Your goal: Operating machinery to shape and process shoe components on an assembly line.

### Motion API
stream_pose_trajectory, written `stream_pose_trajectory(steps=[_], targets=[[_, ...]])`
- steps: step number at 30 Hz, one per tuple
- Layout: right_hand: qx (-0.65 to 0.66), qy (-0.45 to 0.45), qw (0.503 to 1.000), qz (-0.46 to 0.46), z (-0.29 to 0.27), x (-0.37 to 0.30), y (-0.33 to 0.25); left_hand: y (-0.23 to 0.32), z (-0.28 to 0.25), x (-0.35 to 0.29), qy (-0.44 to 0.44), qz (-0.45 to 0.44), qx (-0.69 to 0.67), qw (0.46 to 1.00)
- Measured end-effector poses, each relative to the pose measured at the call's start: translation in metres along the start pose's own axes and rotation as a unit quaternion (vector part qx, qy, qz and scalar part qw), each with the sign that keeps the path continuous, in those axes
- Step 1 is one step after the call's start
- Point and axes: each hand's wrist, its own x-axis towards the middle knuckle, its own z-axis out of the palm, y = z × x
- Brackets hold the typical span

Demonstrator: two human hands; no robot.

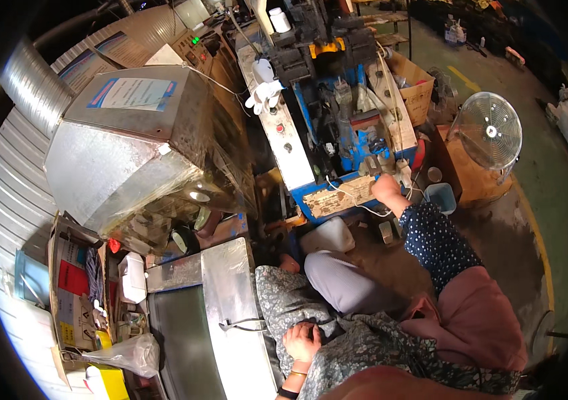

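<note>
My right hand (pixel 386 189) reaches forward to the front edge of a blue machine (pixel 302 195). Its fingers are closed near a small dark metal part (pixel 373 168), and what they hold, if anything, is hidden. A white cable (pixel 357 202) runs just below that hand, across a worn, peeling front panel (pixel 324 200). On my lap, my left hand (pixel 302 342) rests loosely against the grey floral cloth (pixel 290 297), fingers slightly bent and apart, with nothing visible in them. Blue fixtures and dark tooling (pixel 364 143) fill the machine's middle.
Left of the machine stands a metal hood (pixel 117 147) with clear plastic sheeting. A belt conveyor (pixel 187 340) lies beside my left leg. To the right are a round fan (pixel 490 131), a blue container (pixel 440 198) and a cardboard box (pixel 417 93). A small white fan (pixel 265 95) sits on the machine.
</note>
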Motion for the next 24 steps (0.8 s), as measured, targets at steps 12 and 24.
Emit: stream_pose_trajectory(steps=[12,24], targets=[[-0.014,-0.031,0.999,0.014,-0.0047,-0.0022,-0.0039,0.0029,-0.0021,0.0012,0.014,0.016,-0.006,1.0],[-0.001,-0.014,1.0,0.007,0.0025,0.0016,0.0005,0.0018,-0.0011,0.0031,-0.003,0.007,0.002,1.0]])
